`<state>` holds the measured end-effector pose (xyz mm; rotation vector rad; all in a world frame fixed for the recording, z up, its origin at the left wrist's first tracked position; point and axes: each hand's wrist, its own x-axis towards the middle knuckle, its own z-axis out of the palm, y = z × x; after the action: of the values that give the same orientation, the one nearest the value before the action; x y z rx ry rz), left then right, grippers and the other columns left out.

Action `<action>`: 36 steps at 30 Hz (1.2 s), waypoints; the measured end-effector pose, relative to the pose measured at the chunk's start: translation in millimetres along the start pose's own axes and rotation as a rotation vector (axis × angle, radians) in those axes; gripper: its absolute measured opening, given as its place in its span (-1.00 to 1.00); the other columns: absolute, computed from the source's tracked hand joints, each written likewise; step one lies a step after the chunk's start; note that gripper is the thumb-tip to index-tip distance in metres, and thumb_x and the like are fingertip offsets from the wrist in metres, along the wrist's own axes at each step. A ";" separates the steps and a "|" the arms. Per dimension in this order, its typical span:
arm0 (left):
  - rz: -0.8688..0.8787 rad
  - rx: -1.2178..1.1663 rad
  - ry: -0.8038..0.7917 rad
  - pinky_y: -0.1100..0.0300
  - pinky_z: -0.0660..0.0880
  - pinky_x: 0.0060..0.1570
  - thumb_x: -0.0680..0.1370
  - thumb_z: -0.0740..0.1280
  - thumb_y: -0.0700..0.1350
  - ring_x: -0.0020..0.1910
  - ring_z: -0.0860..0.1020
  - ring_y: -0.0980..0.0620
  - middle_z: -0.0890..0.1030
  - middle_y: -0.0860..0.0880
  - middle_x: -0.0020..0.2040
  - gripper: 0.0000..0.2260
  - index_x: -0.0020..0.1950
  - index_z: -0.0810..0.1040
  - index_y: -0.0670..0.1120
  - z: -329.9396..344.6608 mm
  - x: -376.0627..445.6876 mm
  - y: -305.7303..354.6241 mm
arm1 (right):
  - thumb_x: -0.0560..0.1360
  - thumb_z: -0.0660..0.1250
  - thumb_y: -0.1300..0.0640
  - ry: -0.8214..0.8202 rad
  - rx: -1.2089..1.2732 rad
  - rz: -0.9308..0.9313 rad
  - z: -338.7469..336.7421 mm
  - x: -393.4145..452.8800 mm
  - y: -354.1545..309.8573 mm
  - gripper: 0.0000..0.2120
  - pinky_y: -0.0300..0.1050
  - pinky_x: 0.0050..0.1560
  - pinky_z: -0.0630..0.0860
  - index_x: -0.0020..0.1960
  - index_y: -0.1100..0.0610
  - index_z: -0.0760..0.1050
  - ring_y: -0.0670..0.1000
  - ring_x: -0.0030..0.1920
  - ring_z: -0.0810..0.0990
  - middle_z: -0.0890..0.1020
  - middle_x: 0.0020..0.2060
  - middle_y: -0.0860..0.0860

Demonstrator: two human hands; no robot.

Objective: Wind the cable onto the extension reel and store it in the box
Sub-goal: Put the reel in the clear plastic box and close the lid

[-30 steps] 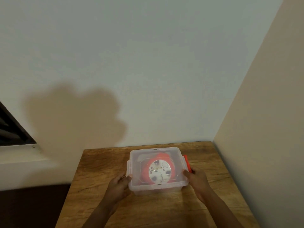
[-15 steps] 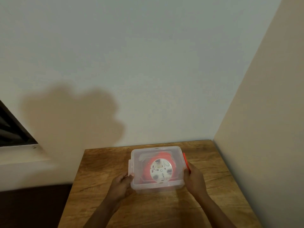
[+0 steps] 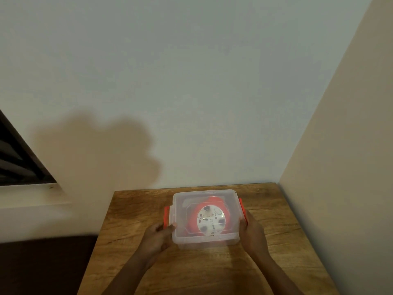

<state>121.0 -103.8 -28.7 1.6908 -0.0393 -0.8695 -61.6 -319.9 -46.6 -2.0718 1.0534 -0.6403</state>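
A clear plastic box [image 3: 205, 241] with its lid on stands on the wooden table [image 3: 276, 241]. Inside, seen through the lid, lies the red extension reel [image 3: 209, 218] with its white socket face up. No cable shows outside the box. My left hand [image 3: 156, 234] curls its fingers at the lower end of the left red latch [image 3: 166, 213], thumb on the lid's corner. My right hand [image 3: 252, 233] grips the box's right end, thumb by the right red latch [image 3: 242, 209].
The table sits in a corner, with a white wall behind and a beige wall [image 3: 340, 167] close on the right. A dark window frame [image 3: 17, 162] lies at the left, and a dark floor [image 3: 42, 265] below it.
The right latch, sticking out a second ago, now lies against the box. The left latch now shows red beside the box. Both hands have closed in on the box's ends.
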 end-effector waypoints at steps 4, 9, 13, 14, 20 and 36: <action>0.198 0.257 0.056 0.21 0.66 -0.18 0.62 0.36 -0.15 -0.04 0.70 0.08 0.68 0.06 0.02 -0.72 0.33 0.57 -0.09 4.6 -4.3 2.5 | 0.64 0.13 0.03 0.009 -0.001 -0.028 -0.8 -1.4 0.0 -0.73 -0.36 -0.27 0.54 0.27 0.01 0.48 -0.19 -0.17 0.63 0.65 -0.07 -0.10; 0.323 0.522 0.134 0.33 0.59 -0.16 0.65 0.32 -0.09 -0.07 0.66 0.11 0.69 -0.03 0.13 -0.70 0.37 0.55 -0.11 11.2 -9.4 2.7 | 0.63 0.14 0.03 0.004 -0.003 -0.032 -1.1 -2.2 -0.2 -0.71 -0.35 -0.25 0.54 0.32 0.01 0.45 -0.16 -0.15 0.63 0.66 -0.02 -0.06; 0.336 0.649 0.182 0.38 0.52 -0.18 0.65 0.32 -0.10 -0.07 0.63 0.09 0.70 -0.06 0.13 -0.72 0.34 0.57 -0.12 15.7 -10.4 8.1 | 0.64 0.13 0.02 0.001 -0.023 -0.017 1.0 -1.2 3.8 -0.69 -0.31 -0.23 0.58 0.34 0.01 0.44 -0.15 -0.14 0.64 0.67 0.01 -0.04; 0.326 0.684 0.199 0.35 0.56 -0.17 0.65 0.32 -0.09 -0.07 0.65 0.08 0.70 -0.05 0.12 -0.74 0.31 0.59 -0.11 17.8 -11.8 10.2 | 0.64 0.14 0.03 0.001 -0.022 -0.008 1.4 -2.0 3.4 -0.70 -0.28 -0.22 0.59 0.33 0.02 0.44 -0.14 -0.14 0.64 0.67 0.01 -0.04; 0.344 0.710 0.258 0.17 0.67 -0.01 0.66 0.28 -0.06 -0.07 0.67 0.08 0.70 0.00 0.09 -0.76 0.27 0.62 -0.08 30.3 -16.5 7.3 | 0.63 0.16 0.02 -0.008 0.066 0.017 -5.1 -5.6 0.2 -0.78 -0.37 -0.30 0.55 0.26 -0.08 0.44 -0.17 -0.17 0.63 0.63 -0.02 -0.14; 0.272 0.139 -0.164 0.00 0.69 -0.03 0.47 0.40 -0.45 -0.09 0.69 0.02 0.71 -0.08 -0.03 -0.72 0.04 0.65 -0.12 118.8 -22.1 68.7 | 0.52 0.22 0.30 0.146 0.405 0.241 -108.7 57.0 42.7 -0.73 -0.07 -0.16 0.54 0.05 0.10 0.65 0.00 -0.19 0.61 0.70 -0.16 0.06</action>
<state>66.8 -214.4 35.7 1.6899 -0.4398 -0.8111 -125.9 -425.2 -6.1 -1.5435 1.1267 -0.8140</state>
